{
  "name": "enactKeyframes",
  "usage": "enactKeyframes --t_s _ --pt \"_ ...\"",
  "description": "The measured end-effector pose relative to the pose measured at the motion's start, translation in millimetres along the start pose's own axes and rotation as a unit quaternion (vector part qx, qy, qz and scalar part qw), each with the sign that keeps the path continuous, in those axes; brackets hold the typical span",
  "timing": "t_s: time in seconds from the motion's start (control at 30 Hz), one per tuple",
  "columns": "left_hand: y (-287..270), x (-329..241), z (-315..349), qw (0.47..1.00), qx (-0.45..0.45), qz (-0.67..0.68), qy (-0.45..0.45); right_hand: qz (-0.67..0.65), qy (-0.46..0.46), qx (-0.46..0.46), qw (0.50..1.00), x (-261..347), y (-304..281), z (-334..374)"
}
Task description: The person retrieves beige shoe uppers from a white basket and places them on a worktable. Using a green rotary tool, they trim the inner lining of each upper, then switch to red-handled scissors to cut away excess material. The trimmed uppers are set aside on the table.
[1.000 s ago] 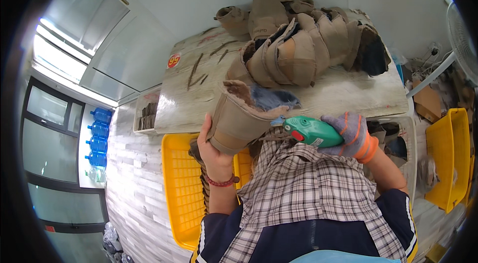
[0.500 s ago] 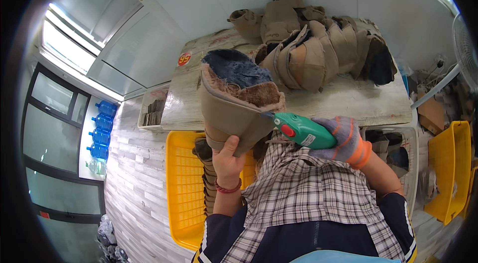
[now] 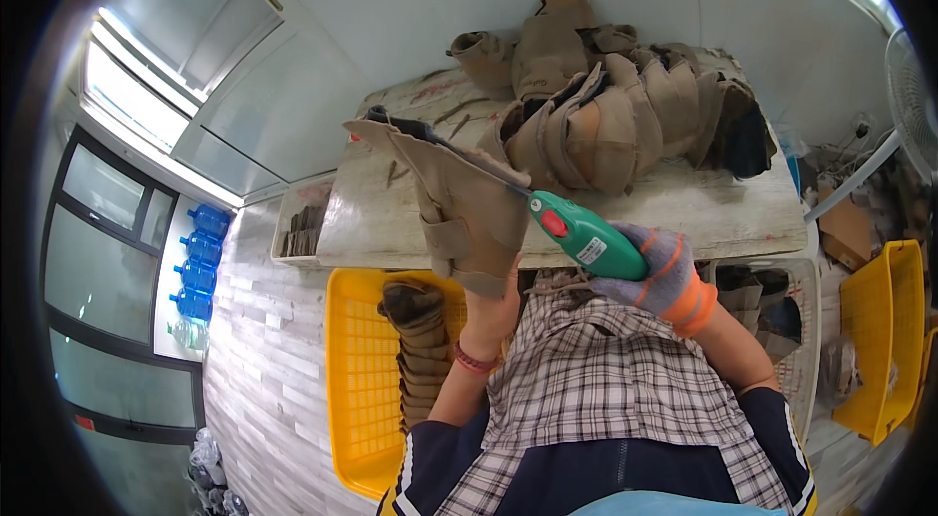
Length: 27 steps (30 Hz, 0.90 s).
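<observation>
A tan boot upper [image 3: 474, 208] is held up over the table's front edge, its outer face toward me and its top rim slanting down to the right. My bare left hand [image 3: 496, 311] grips it from below; the fingers are mostly hidden behind it. My right hand [image 3: 660, 277], in a grey and orange glove, is closed round a green handheld power cutter [image 3: 591, 240] with a red button. The cutter's narrow tip meets the right end of the upper's rim. Only a strip of dark lining shows along that rim.
More boot uppers [image 3: 596, 130] are heaped on the worn table [image 3: 376, 223] against the wall. Below left, a yellow basket [image 3: 352, 418] holds a stack of uppers [image 3: 418, 340]; a white crate [image 3: 806, 321] stands right. Yellow bins [image 3: 884, 340] and a fan [image 3: 914, 106] are farther right.
My left hand has turned the boot upper, so its fluffy inside has swung from view and its outer side shows. The cutter has tilted more steeply, with its tip slightly higher.
</observation>
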<state>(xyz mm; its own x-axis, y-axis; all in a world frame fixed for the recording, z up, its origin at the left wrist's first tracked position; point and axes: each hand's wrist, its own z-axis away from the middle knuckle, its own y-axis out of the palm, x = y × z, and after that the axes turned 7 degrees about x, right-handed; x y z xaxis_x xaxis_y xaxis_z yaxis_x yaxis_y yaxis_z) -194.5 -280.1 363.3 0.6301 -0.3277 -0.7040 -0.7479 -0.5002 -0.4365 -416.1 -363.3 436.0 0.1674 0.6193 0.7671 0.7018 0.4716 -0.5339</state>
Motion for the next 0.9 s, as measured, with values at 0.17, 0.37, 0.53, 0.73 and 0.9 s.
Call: enactKeyframes --t_s 0.17,0.37,0.53,0.73,0.9 --pt "8.9 18.2 8.2 0.976 0.06 -0.2 0.055 -0.015 0.053 -0.015 0.998 2.3 1.4 0.3" --pt "15.7 29.7 21.7 0.949 0.116 -0.274 0.1 -0.105 0.101 -0.046 0.988 -1.3 4.0 -1.2" --pt "4.0 36.7 21.8 0.978 0.042 -0.202 0.023 -0.139 0.121 -0.11 0.977 -19.7 0.2 -10.3" --pt "-86.9 117.5 -36.7 0.89 0.099 -0.427 -0.128 -0.103 0.166 -0.183 0.963 -73.4 -24.0 26.4" --pt "-63.6 105.3 -76.9 0.925 -0.124 -0.359 -0.03 0.0 0.242 -0.189 0.952 -86.4 -28.6 62.2"
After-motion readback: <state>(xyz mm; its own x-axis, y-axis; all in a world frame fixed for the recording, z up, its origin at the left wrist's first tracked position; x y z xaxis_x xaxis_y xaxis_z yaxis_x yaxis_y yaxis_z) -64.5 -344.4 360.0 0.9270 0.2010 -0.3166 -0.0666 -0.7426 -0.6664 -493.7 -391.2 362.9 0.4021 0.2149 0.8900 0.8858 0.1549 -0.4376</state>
